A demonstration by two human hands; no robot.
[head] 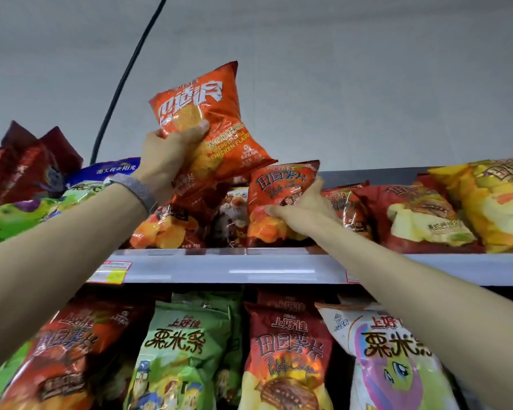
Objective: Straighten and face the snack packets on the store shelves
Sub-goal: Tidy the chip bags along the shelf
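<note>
My left hand (168, 156) grips an orange chicken-flavour chip packet (216, 119) by its lower left side and holds it up above the top shelf, tilted to the right. My right hand (304, 207) holds a red-orange potato crisps packet (279, 190) standing on the top shelf (219, 266), thumb on its front and fingers round its right edge. More red packets (169, 223) lie jumbled under the raised one.
The top shelf also carries dark red packets (27, 164) and green ones (15, 214) at the left, red (421, 214) and yellow packets (492, 199) at the right. The lower shelf holds a row of upright packets (184, 350). A black cable (125, 78) runs up the wall.
</note>
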